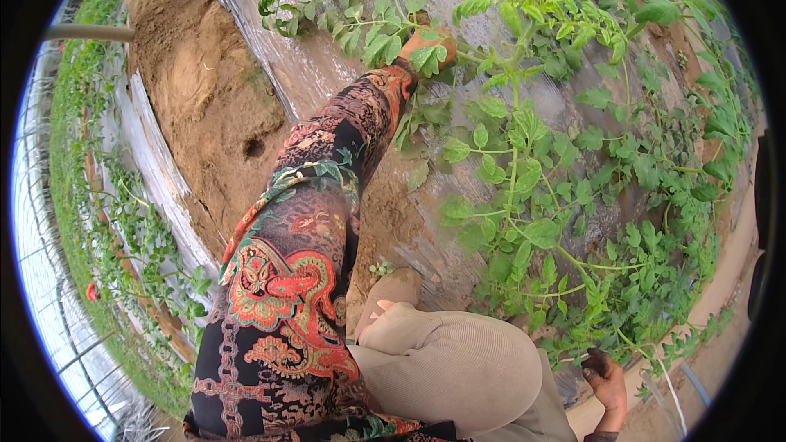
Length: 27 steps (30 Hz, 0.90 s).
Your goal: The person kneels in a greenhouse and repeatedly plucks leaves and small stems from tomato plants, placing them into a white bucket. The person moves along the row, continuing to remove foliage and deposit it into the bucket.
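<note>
My left hand (pixel 430 47) reaches out among the leaves near the base of a tomato plant (pixel 513 67) at the top centre; leaves cover its fingers, so what it touches is hidden. A patterned sleeve (pixel 288 264) runs up to that wrist. My right hand (pixel 605 377) is low at the right, beside tomato foliage (pixel 592 304), its fingers curled and darkly soiled. A thin pale stem or string lies by its fingertips; whether it is gripped cannot be told.
Plastic mulch film (pixel 424 258) covers the bed under the plants. Bare soil (pixel 190 86) with a small hole lies to the left. My bent knee (pixel 460 368) and shoe (pixel 396 288) are below. A white string (pixel 671 396) hangs at the lower right. More plants grow along the far left.
</note>
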Motion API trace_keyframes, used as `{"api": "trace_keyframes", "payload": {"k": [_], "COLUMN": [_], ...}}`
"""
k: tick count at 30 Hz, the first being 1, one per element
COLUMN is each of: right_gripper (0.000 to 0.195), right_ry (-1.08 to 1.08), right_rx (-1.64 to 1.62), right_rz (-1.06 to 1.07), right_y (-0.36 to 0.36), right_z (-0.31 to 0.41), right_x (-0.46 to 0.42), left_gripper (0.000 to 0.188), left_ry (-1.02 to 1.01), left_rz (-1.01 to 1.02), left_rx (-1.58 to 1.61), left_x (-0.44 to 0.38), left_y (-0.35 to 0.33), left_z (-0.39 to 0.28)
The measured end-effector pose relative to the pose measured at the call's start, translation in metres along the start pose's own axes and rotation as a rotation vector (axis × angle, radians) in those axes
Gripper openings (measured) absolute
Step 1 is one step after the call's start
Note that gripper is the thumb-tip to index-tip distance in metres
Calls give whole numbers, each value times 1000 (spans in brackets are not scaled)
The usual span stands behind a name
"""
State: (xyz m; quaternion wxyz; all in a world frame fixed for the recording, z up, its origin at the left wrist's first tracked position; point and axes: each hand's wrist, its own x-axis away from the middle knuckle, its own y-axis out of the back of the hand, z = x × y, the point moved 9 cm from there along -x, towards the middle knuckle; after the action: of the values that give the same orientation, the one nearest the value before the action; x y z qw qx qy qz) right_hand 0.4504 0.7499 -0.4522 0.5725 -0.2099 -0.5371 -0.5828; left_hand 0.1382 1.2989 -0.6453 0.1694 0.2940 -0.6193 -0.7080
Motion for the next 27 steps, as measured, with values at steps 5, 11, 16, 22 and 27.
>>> {"api": "trace_keyframes", "payload": {"k": [5,11,16,22,27], "right_gripper": [45,46,47,46,45], "right_ry": [10,-17,-9,5,2], "right_rx": [-10,-53,-29,17,-7], "right_rz": [24,21,1,-1,4], "right_y": [-2,-1,-1,0,-3], "right_z": [1,3,7,6,12], "right_x": [-5,-6,-1,-1,-4], "left_gripper": [11,17,28,25,17], "left_ry": [140,322,302,404,501], "left_rz": [96,-107,72,157,-10], "left_rx": [-128,411,441,409,352], "left_x": [25,17,7,10,17], "left_y": [-22,-23,-1,-19,-36], "left_z": [19,30,-25,-18,7]}}
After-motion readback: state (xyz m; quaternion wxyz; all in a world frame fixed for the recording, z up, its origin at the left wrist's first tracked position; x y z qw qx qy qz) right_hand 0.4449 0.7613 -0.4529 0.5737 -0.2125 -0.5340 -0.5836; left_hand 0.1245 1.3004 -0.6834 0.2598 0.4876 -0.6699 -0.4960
